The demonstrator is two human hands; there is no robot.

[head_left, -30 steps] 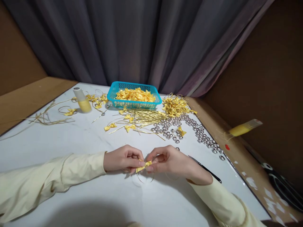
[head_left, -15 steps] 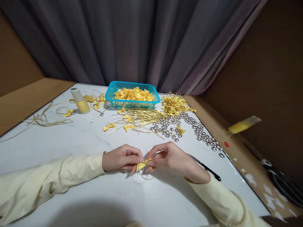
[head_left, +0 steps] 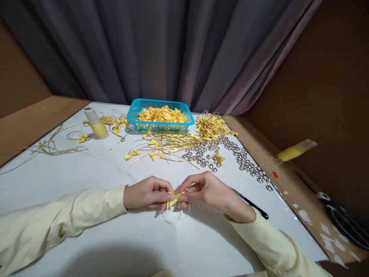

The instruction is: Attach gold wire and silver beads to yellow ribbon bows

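A small yellow ribbon bow (head_left: 172,201) is held above the white tabletop between my two hands. My left hand (head_left: 151,194) is closed, thumb and fingertips pinching the bow's left side. At its right end, my right hand (head_left: 206,193) pinches with thumb and forefinger. A thin pale sliver shows by the right fingertips; I cannot tell whether it is a needle or thread. Below the bow hangs a thin loop of gold cord (head_left: 189,211), and fine thread trails under the right hand. Beneath the right wrist lies a black-handled tool (head_left: 256,207), partly hidden.
A blue basket (head_left: 132,112) of yellow bows stands at the back. Before it lie gold cords (head_left: 175,141), silver beads (head_left: 245,163) and a pile of corded bows (head_left: 211,127). A yellow thread spool (head_left: 98,125) stands left, another (head_left: 296,150) right, near large scissors (head_left: 343,221).
Both hands stay almost in place, still pinching the bow. The bow has turned slightly, the cord loop below has shifted right, and a thin pale sliver now shows at the right fingertips.
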